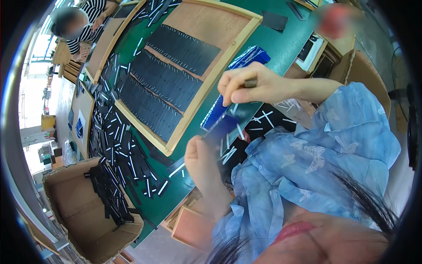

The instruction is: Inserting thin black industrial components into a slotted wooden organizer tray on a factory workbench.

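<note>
My right hand [255, 86] is closed round a short dark stick-like tool [250, 82], whose end pokes out between the fingers. Just below its fingertips is a small pale strip [234, 108]. Lower and to the left, my left hand [200, 154] pinches one end of a dark bluish strip [222, 127], smeared by motion, that stretches toward the right hand. Beneath both hands on the table lie shiny blue packets [212, 113]. Beyond them a wood-framed board [233, 44] carries three bands of black strips [165, 94] with small white ends.
Loose black strips with white stripes [118, 145] are heaped on the green table [176, 160]. A cardboard box [72, 198] with more strips stands at the lower left. White strips [263, 119] lie on black cloth near my lap. A person in stripes [94, 11] works at the far left.
</note>
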Available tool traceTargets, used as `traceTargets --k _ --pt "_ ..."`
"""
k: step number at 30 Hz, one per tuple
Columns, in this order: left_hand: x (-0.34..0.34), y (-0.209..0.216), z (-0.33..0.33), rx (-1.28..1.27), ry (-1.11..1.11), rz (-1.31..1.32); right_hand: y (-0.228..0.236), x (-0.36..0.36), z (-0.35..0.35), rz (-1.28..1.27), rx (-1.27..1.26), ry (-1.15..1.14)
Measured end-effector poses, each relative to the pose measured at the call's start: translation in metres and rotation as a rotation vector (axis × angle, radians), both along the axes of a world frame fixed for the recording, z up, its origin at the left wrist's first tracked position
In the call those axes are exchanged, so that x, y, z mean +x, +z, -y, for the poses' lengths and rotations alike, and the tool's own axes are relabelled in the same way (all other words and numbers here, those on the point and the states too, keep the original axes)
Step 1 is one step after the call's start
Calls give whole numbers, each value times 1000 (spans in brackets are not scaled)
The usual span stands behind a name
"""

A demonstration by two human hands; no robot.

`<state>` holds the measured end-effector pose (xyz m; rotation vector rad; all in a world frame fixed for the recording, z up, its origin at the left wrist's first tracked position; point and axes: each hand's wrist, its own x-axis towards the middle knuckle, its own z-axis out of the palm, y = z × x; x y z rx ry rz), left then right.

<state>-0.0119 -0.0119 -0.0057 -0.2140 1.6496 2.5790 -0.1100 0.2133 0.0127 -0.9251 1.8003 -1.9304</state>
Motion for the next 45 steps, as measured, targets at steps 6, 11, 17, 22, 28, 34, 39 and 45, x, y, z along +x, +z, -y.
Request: traceTargets --k 6,11,17,22,28,34,39,45 --pt "-13 -1 -32 325 -26 151 -1 -8 20 -195 -35 113" --pt "0 -10 -39 103 3 41 15 -96 -13 -709 697 -349" --pt "18 -14 -39 -363 287 -16 -20 -142 -12 -789 880 -140" --pt "31 -25 -36 -376 363 -90 -26 -153 -12 -756 841 -97" --pt "37 -36 -30 -474 390 -144 -21 -151 -8 -715 887 -75" --pt "37 -52 -29 -680 373 -217 -27 -155 -11 -677 807 -88" --pt "32 -58 -14 -1350 621 -504 -13 -184 -38 -601 752 -206" --pt "21 -77 -9 -1520 728 -559 -19 -269 -36 -525 629 -194"
